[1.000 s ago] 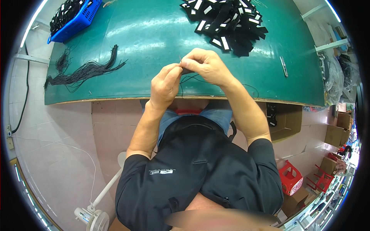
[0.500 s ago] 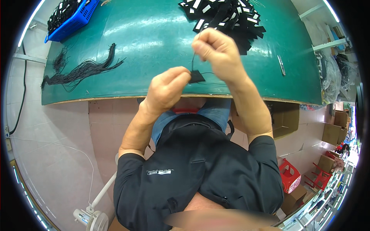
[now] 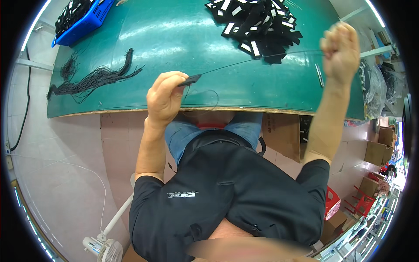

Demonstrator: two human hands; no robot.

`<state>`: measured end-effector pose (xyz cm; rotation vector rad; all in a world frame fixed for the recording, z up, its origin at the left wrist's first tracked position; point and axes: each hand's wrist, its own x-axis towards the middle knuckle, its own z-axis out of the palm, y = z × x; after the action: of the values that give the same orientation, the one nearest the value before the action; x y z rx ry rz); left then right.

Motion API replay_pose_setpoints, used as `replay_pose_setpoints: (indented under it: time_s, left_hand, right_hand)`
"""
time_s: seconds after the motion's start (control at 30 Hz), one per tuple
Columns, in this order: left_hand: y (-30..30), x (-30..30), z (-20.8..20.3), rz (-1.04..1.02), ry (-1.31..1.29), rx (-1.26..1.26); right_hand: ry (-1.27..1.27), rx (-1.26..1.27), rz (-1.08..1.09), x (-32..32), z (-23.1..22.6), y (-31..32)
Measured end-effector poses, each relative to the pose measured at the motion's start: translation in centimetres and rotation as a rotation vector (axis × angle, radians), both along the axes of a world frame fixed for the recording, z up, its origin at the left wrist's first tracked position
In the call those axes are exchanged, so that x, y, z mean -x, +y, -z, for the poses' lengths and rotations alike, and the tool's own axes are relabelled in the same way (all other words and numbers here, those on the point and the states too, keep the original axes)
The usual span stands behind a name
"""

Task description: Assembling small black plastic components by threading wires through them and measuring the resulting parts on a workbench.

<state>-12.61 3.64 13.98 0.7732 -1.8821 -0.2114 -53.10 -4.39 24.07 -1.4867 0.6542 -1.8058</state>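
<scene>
Blue perforated plastic basket (image 3: 94, 22): sitting at the far left of the smooth green tabletop (image 3: 174, 56), holding black pieces with white parts. Bundle of long, thin black strings (image 3: 94, 84): lying loosely fanned below the basket, with a small black tangle (image 3: 69, 67) lying near its left end.

My bare left hand (image 3: 165, 96): I am pinching one item between thumb and fingers. Small, flat black piece, seemingly fabric (image 3: 190, 80): sticking out tilted past my left fingertips, over the near part of the tabletop. Fine dark loop of strand (image 3: 211, 91): curling beneath that piece.

Thin black cord (image 3: 235, 64): running nearly straight from the piece up to my other hand, passing over the lower edge of a heap of flat black strips with white patches (image 3: 262, 26). Slim silver metal tool (image 3: 319, 75): lying alone on the right.

My bare right hand (image 3: 340, 48): I am closing it into a fist on the cord; whether it is also hiding a needle, I cannot tell.

Step, in my judgement: I am drawing the cord through the piece. Next move: calling for a firm left pinch and even tension, so that the loop is not snagging.
</scene>
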Motion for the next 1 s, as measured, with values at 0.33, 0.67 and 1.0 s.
replay_pose_setpoints:
  time_s: [0.33,0.67,1.0]
  left_hand:
    - [-0.3,-3.9,0.6,-0.093,0.120,-0.051]
    - [0.0,-0.8,-0.3,-0.051,-0.005,-0.008]
    - [1.3,1.5,-0.3,0.076,-0.100,-0.062]
  right_hand:
    - [0.985,0.156,1.211,26.9,5.1,3.4]
    - [0.574,-0.310,0.485,3.2,11.2,4.6]
    - [0.535,-0.297,-0.515,-14.0,11.4,5.0]
